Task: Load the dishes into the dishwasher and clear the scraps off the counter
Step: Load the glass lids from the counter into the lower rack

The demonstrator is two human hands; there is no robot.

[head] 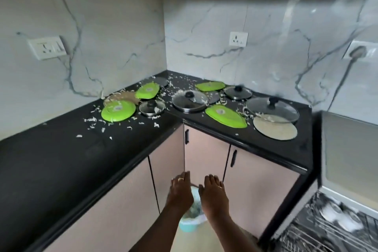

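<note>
A black, L-shaped stone table (51,165) is recorded along two marble-patterned walls. Every dish in view is noted on its corner section, none in the hands. At the lower right an open dishwasher with a wire rack (327,229) is observed; pale items appear in it, but blur prevents identification. On the table are listed several round glass lids with black knobs (272,109), four bright green plastic plates (225,116), and a beige round plate (275,130) lying partly under the largest lid. A pale blue waste bin with a clear liner (189,225) is seen on the floor by the cabinet fronts. The left hand (181,189) and the right hand (212,192) are held side by side over that bin, palms down, fingers loosely extended, nothing gripped. White shredded scraps (96,120) are scattered among the dishes and along the left run of the table. The step in hand is judged to be scrap disposal at the bin, with most of the task outstanding. For the next move a reach up to the table is required: either scraps are gathered toward the edge, or a lid is lifted by its knob and carried right to the rack.
</note>
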